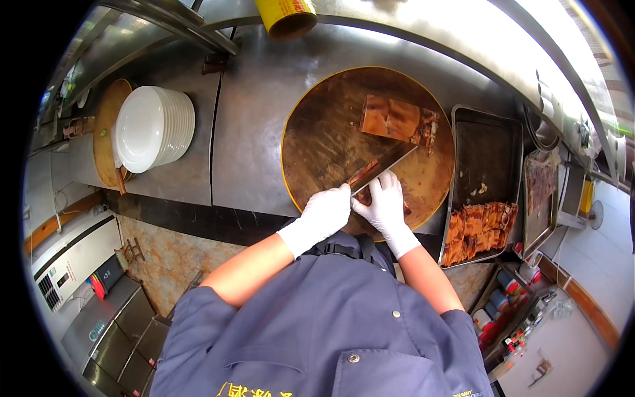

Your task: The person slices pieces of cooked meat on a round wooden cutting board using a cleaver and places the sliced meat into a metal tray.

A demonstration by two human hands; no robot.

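Note:
My left hand (327,211), in a white glove, is closed at the near end of a cleaver (382,168); the handle is hidden in the fist. Its long blade slants to the upper right over a round wooden chopping board (317,124). My right hand (384,201), also gloved, rests along the near side of the blade. Between its thumb and fingers shows a piece of browned roast meat (364,196), mostly covered by the hand. A thin strip of meat (363,170) lies along the blade's far side. Farther back on the board sits a larger roast meat slab (397,119).
Right of the board, a metal tray (488,149) holds rows of roast meat pieces (478,231) at its near end. Beyond it is a second tray (539,213). Stacked white plates (144,129) stand at the left. A yellow can (287,20) is at the back by the metal shelf rail.

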